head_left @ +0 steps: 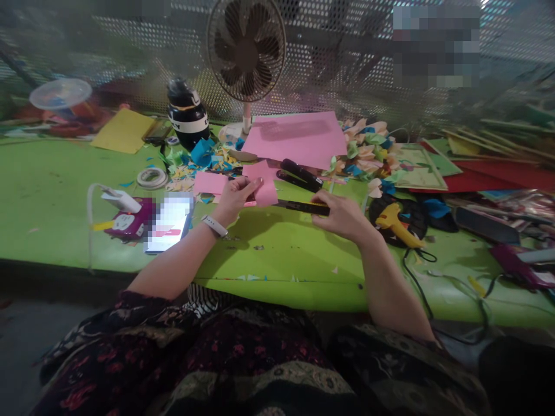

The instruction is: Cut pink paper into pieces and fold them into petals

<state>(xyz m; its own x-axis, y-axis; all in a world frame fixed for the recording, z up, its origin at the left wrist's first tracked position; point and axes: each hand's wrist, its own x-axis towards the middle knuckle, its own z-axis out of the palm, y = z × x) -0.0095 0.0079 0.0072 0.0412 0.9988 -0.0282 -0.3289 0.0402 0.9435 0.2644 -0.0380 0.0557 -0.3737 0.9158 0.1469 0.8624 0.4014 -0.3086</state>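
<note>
My left hand (237,199) is closed on a piece of pink paper (265,188), pinching it with the thumb on top. Another pink paper piece (209,183) lies just left of those fingers. My right hand (340,214) grips the right end of a long, flat black tool (301,206). That tool's far end meets the edge of the pink paper; its exact kind is unclear. Just behind it lies a black stapler (300,175). A large pink sheet (297,138) rests farther back.
A phone (169,224), a tape roll (151,178) and a purple box (130,218) lie on the left. Behind are paper scraps (203,162), a black bottle (189,118) and a fan (246,52). On the right, a yellow glue gun (401,225) trails a cord.
</note>
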